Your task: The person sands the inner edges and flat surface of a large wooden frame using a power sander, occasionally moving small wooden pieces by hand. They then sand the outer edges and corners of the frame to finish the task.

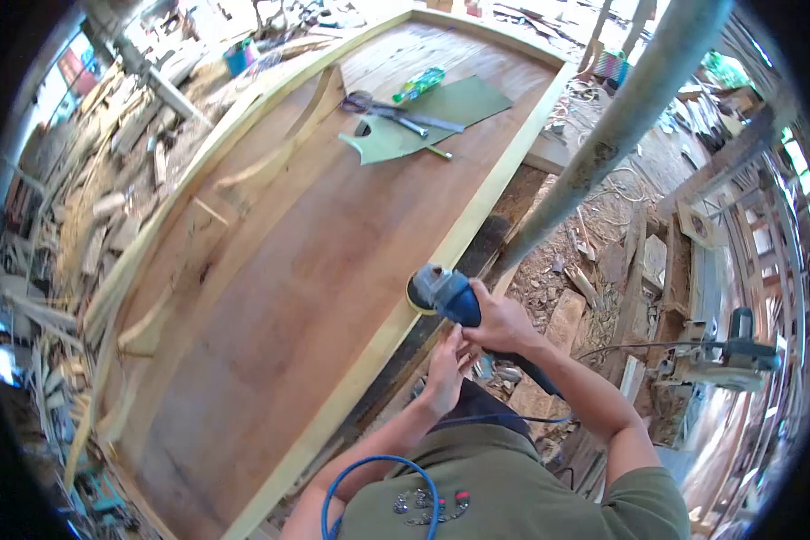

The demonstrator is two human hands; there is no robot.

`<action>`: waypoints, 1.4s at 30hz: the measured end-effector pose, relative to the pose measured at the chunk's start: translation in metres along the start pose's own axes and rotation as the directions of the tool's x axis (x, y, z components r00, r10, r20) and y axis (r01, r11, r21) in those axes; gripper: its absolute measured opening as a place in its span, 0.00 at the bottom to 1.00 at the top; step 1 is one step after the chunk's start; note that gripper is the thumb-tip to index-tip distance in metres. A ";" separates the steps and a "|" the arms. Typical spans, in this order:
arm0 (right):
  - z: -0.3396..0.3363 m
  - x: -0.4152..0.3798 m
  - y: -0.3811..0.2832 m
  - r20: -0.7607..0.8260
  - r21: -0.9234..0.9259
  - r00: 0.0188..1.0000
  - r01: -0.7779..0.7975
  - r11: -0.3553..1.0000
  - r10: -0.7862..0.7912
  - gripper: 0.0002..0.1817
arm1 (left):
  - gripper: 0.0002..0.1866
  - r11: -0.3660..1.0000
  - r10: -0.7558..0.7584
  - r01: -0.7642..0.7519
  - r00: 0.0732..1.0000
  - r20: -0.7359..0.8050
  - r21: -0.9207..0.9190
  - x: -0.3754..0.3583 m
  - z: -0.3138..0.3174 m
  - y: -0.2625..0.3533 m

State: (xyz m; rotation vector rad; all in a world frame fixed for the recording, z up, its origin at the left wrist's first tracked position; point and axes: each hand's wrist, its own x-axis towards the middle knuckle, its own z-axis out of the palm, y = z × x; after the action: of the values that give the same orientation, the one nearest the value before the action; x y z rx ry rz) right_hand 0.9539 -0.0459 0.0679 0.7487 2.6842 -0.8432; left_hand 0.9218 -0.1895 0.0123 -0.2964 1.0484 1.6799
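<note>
My right hand (506,324) is wrapped round the body of a blue angle grinder (459,301). Its round yellowish disc (417,292) lies at the pale wooden edge strip (475,211) of a large brown panel (283,337). Just below the grinder is my left hand (445,373), its thumb tip close to the right hand's fingers and its other fingers apart. A blue cord (504,417) passes in front of my waist, and a blue loop (369,461) lies over my shirt.
On the panel's far part rest a green sheet (468,103), scissors (360,102) and a green packet (419,84). Curved wooden strips (274,162) run along its left side. A slanting pole (594,153) rises at right. A power saw (733,355) stands among wood scraps.
</note>
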 end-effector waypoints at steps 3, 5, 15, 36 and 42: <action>0.006 -0.023 0.014 0.038 0.046 0.999 -0.015 0.999 0.013 0.42 | 0.14 0.992 -0.005 -0.004 0.998 0.068 0.124 -0.012 0.008 -0.011; 0.012 -0.042 0.025 0.007 0.115 0.995 -0.096 0.989 0.096 0.42 | 0.13 0.975 -0.120 0.096 0.987 0.111 0.200 -0.017 0.009 -0.018; 0.002 -0.135 0.146 -0.264 0.630 0.818 -0.254 0.734 0.510 0.41 | 0.25 0.909 -0.001 -0.129 0.951 0.310 0.397 0.002 0.071 0.005; -0.183 0.054 0.332 -0.288 0.444 0.951 0.028 0.895 0.113 0.41 | 0.30 0.987 -0.066 0.050 0.992 0.105 0.152 0.221 0.325 -0.070; -0.215 0.150 0.293 -0.150 0.167 0.927 0.367 0.915 -0.344 0.38 | 0.31 0.959 0.205 -0.235 0.961 -0.187 -0.156 0.259 0.328 -0.025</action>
State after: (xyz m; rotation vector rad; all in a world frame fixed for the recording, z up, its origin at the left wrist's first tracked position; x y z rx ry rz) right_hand 0.9705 0.3466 0.0510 0.3528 2.9253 -1.1935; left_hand 0.9413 0.2283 0.0218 -0.4581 1.0901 1.9824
